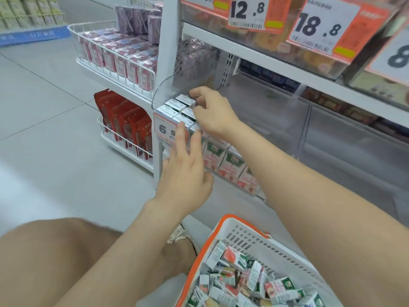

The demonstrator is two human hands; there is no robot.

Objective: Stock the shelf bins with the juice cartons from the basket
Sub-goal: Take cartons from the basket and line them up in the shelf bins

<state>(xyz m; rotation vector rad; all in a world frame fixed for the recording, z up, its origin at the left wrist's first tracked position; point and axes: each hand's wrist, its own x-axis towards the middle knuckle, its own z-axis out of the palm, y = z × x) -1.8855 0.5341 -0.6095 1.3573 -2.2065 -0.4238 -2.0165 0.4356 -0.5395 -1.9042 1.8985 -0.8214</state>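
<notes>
Head view: bin point(161, 94) is part-filled with cartons point(174, 106); right hand point(212, 114) grasps one in the back row, left hand point(186, 173) fingers released, flat against the front. Many more wait in the basket point(243, 231).

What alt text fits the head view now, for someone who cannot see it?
The right hand reaches into the clear plastic shelf bin, fingers curled at the white-topped juice cartons. The open left hand is spread before the bin's front; more cartons lie in the white, orange-rimmed basket.

two hands point(184, 176), one basket point(243, 238), two wire racks point(106, 49), uncountably many juice cartons point(235, 257).
</notes>
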